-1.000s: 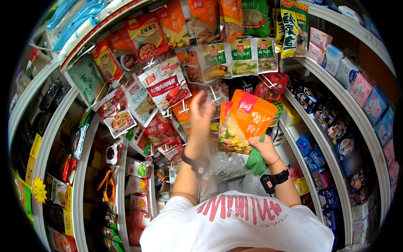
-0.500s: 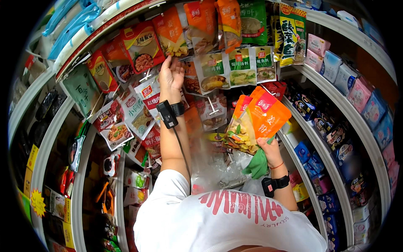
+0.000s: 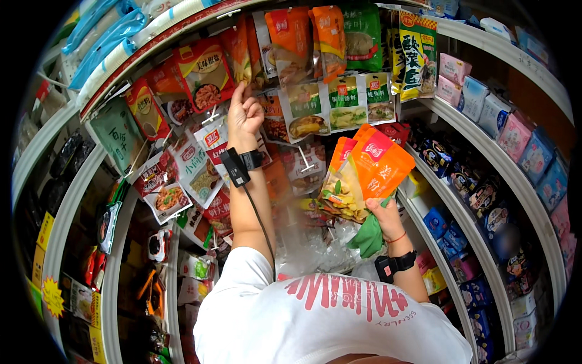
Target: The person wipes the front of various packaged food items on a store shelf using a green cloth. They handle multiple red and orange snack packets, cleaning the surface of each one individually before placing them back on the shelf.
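At the top centre of the rack hangs an orange seasoning packet (image 3: pixel 240 53), turned edge-on. My left hand (image 3: pixel 245 117) has its fingertips at the lower edge of this packet; the index finger points up and the other fingers curl in. The thumb is partly hidden. My right hand (image 3: pixel 386 218) is closed around two or more orange seasoning packets (image 3: pixel 386 159), fanned one behind another. A green cloth (image 3: pixel 368 238) hangs from the same grip. Both wrists wear black strapped devices.
Beside the left hand hang a red seasoning packet (image 3: pixel 205 73), more orange packets (image 3: pixel 289 45) and a row of white-green packets (image 3: pixel 346 100). White hooks (image 3: pixel 308 159) stick out below. Curved shelves with blue packs (image 3: pixel 445 224) stand right; dark packs (image 3: pixel 63 148) fill the left shelves.
The hanging orange packet at my left hand has swung from facing me to edge-on. My left fingers have curled in. My right hand with its packets has shifted slightly left.
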{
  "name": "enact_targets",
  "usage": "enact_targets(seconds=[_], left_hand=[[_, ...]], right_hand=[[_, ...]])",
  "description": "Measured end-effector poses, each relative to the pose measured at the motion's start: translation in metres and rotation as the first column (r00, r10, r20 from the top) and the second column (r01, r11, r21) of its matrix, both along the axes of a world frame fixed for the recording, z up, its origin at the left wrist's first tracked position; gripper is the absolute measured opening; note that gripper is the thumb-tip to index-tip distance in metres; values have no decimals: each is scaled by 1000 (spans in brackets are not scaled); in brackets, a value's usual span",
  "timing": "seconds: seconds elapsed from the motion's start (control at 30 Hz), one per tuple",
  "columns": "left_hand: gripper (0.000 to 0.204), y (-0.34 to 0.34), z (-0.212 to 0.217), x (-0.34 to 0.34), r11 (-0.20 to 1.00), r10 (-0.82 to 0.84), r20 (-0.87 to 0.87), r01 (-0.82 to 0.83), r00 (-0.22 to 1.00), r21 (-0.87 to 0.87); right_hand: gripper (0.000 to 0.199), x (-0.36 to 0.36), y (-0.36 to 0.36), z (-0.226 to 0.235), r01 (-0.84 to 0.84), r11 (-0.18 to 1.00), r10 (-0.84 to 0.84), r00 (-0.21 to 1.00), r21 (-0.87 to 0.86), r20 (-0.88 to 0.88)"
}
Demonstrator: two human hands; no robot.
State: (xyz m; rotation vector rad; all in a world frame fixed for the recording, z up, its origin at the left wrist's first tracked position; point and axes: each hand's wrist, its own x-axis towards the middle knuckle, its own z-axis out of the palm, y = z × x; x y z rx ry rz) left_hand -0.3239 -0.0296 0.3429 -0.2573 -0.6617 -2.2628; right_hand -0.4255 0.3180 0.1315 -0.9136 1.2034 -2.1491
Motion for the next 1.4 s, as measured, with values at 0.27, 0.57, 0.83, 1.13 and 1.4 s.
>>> enact_targets(seconds=[0.27,0.57,0.83,1.13,1.4], left_hand=[[18,12,28,11,978,137,0,-135,991,-157],[14,82,24,8,680,675,-93,-667,732,-305],[22,134,-11,27,537,783,-148,-778,604,-326],[32,229,-128,64,860,456,181,-379,871,-341],[28,258,-233,72,786,515,461,-183,723,-591]], right_hand=[[28,2,4,8,-27,999,27,1000,-27,-3],[27,2,20,11,-36,999,36,999,-8,-5],[30,3,31,-3,-17,1000,18,999,-9,34],[30,24,38,-15,207,978,-208,973,22,103],[27,44,44,-25,197,979,-202,973,53,108]])
